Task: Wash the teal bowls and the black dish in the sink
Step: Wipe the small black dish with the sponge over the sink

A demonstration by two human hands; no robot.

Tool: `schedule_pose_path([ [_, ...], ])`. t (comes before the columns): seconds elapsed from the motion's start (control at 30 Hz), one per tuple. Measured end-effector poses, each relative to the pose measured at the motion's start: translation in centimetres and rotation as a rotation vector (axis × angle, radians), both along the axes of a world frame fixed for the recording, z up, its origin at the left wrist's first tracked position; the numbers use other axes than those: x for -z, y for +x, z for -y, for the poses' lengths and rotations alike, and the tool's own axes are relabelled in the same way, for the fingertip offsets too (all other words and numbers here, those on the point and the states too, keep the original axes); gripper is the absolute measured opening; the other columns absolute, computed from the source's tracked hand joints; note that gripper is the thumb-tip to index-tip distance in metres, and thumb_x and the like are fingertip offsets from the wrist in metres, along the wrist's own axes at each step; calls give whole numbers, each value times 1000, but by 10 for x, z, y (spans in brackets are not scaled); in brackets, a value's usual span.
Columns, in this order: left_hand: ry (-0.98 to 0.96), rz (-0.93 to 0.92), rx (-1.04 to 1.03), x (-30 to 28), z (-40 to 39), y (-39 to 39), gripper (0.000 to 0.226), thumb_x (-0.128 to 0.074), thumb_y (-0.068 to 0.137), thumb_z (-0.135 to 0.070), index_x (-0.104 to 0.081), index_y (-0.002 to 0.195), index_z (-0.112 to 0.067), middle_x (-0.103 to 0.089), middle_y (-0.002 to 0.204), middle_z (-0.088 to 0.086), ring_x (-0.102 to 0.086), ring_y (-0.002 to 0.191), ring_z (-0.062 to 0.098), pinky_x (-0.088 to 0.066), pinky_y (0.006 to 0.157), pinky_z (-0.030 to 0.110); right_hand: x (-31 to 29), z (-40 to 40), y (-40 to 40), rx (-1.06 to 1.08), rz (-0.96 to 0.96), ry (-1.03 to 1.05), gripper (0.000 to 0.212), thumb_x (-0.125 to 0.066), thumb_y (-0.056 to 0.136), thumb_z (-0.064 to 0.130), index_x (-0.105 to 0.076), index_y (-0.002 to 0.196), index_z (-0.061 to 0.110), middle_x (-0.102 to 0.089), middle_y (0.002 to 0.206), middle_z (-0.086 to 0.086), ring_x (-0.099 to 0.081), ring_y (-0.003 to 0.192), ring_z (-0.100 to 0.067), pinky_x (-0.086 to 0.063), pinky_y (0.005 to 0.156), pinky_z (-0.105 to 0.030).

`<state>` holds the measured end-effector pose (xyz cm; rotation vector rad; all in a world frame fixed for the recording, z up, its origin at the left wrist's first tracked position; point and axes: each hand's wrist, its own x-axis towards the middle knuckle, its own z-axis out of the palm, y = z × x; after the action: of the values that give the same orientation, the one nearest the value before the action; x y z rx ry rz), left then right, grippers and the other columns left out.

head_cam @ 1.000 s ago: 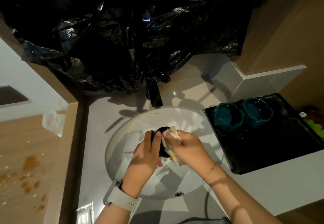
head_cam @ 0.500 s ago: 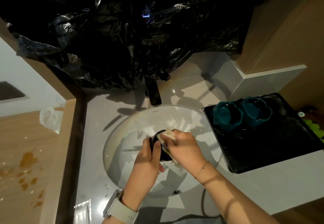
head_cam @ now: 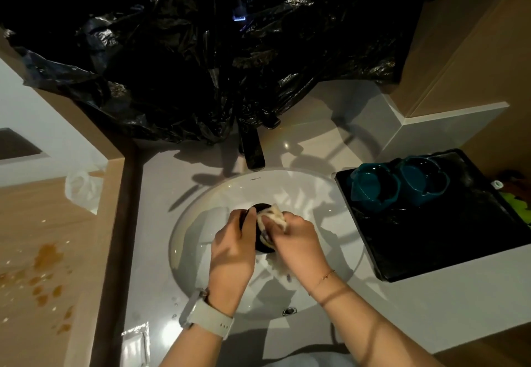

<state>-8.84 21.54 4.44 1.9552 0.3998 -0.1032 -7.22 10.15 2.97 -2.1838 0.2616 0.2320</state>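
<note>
Over the white sink, my left hand grips a small black dish, which shows only between the two hands. My right hand presses a pale sponge against the dish. Two teal bowls stand side by side on a black tray to the right of the sink, away from both hands.
A black faucet juts over the sink's far rim under a large crumpled black plastic bag. The overflow hole sits at the sink's near wall. A wooden surface with brown stains lies left, with a clear plastic bag.
Both hands with the dish and sponge have shifted slightly left and toward me in the sink; the sponge has rubbed over the dish. The bowls have not moved.
</note>
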Motion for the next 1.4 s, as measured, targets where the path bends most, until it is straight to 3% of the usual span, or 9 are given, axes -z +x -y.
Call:
schedule_pose_path([
  [0.17,38,106,-23,8,15,-14,7,-46,100,-40,-52,96,-40,-66,76,-8,-64,64,3,-44,56,10,12,1,-4,61,-145,208,22,-53,94,25,-64,83,10,-67,77,-5,-62,73,-19,-47,63,-21],
  [0.4,-34,-73,439,-3,-23,6,30,-34,99,-57,-56,101,-36,-65,69,-10,-56,47,13,-45,52,21,1,25,11,-398,63,-119,12,-51,88,18,-60,94,14,-68,87,-9,-63,81,-27,-51,73,-35],
  [0.53,119,70,332,-6,-19,24,37,-32,104,-44,-60,95,-21,-64,61,-8,-59,53,10,-49,55,26,3,14,20,-197,86,-101,21,-54,92,35,-62,91,15,-69,81,-5,-63,76,-22,-49,70,-31],
  [0.73,273,176,85,6,12,18,32,-29,103,-41,-53,116,-23,-60,86,-8,-58,77,14,-38,68,22,13,-8,9,199,-150,323,37,-52,96,31,-59,67,9,-61,63,-6,-57,60,-17,-42,54,-15],
  [0.83,85,121,164,14,10,3,26,-32,99,-51,-44,111,-31,-63,84,-11,-63,70,7,-43,61,11,18,2,8,142,-125,236,30,-55,94,31,-62,76,8,-68,75,-13,-64,75,-27,-47,70,-33],
  [0.97,-171,-28,373,10,-19,10,38,-40,93,-58,-48,115,-28,-66,74,5,-65,58,20,-53,58,29,6,25,12,-141,-9,-65,25,-56,92,33,-61,89,8,-68,82,-10,-63,78,-27,-50,72,-36],
  [1.07,-84,-26,418,6,-22,15,35,-35,100,-53,-56,105,-25,-61,59,9,-57,46,19,-46,50,27,-7,27,21,-398,37,-227,17,-54,90,24,-58,95,8,-67,86,-11,-62,80,-29,-47,68,-34],
  [1.17,45,64,242,9,-3,10,34,-30,104,-43,-55,94,-23,-55,55,0,-56,49,16,-44,53,24,-8,21,29,-377,59,-315,23,-56,89,29,-59,97,8,-67,85,-11,-61,79,-29,-45,65,-33],
  [1.4,116,186,-109,16,23,10,31,-30,104,-36,-51,120,-21,-61,100,-7,-58,88,12,-39,75,20,0,-10,7,121,-129,273,39,-51,97,28,-53,59,19,-57,60,-1,-53,59,-13,-38,54,-19],
])
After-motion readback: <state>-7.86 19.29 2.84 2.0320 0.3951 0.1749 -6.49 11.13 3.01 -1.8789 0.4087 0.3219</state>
